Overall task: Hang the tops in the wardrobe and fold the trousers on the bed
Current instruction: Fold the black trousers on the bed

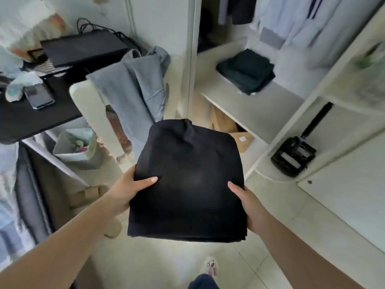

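Observation:
A folded black garment (188, 182), thick and square, hangs in the air in front of me over the tiled floor. My left hand (129, 187) grips its left edge with the thumb lying on top. My right hand (248, 203) grips its right edge, thumb on top and fingers hidden beneath. The open wardrobe (256, 113) stands ahead to the right. On its white shelf lies a folded dark green pile (246, 70). Pale tops (291, 19) hang above that shelf.
Grey trousers (135, 90) hang over a white chair back (91, 109) just ahead on the left. A black desk (31, 119) holds a phone (38, 95) and a black bag (83, 46). A bin (75, 147) stands under it. Cardboard boxes (229, 128) sit under the shelf.

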